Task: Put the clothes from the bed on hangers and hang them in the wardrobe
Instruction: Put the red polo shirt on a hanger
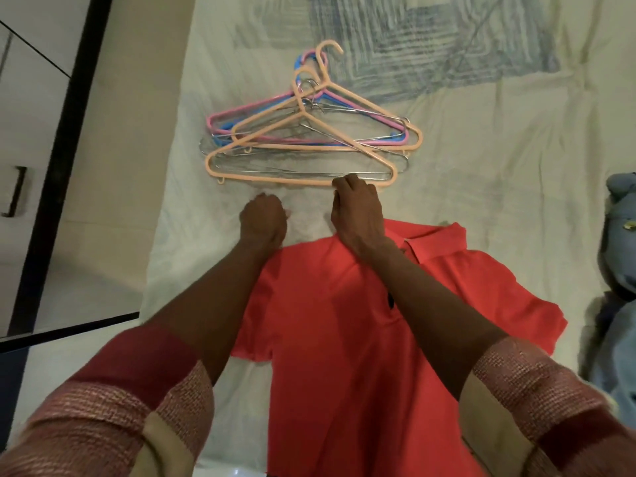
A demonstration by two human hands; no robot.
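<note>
We saw a red shirt lying flat on the bed, near us. A pile of hangers lay farther off. The right hand had its grip curled on the nearest peach hanger. The left hand was a fist holding nothing. Blue clothes lay at the right.

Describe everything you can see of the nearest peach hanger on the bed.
The peach hanger looks like plastic: a triangular frame with a curved hook and small hooks under the bottom bar. It lies flat on the white sheet, on top of the hanger pile. The right hand touches its bottom bar.
</note>
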